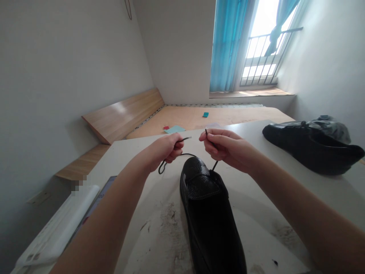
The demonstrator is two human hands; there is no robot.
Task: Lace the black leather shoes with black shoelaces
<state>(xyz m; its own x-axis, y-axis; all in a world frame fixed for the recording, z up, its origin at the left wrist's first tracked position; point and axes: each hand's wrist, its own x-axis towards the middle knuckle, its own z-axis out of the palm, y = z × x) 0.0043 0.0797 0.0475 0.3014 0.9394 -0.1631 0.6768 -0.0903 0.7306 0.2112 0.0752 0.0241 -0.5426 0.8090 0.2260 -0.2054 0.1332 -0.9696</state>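
Note:
A black leather shoe (211,213) lies on the white table, its toe pointing away from me. Above and left of the toe, my left hand (168,149) is closed on one end of a dark shoelace (188,154); the tip sticks out to the right and a loop hangs below the fist. On the other side, my right hand (221,144) pinches another stretch of lace between thumb and fingers, its tip pointing up. From there the lace runs down to the shoe's right side. A gap separates the two hands.
A second black shoe (302,146) rests at the right of the white table (159,213), with a crumpled grey thing (336,127) behind it. White flat objects (62,224) and a dark-edged panel lie at the left edge. Beyond stands a wooden bed (182,114).

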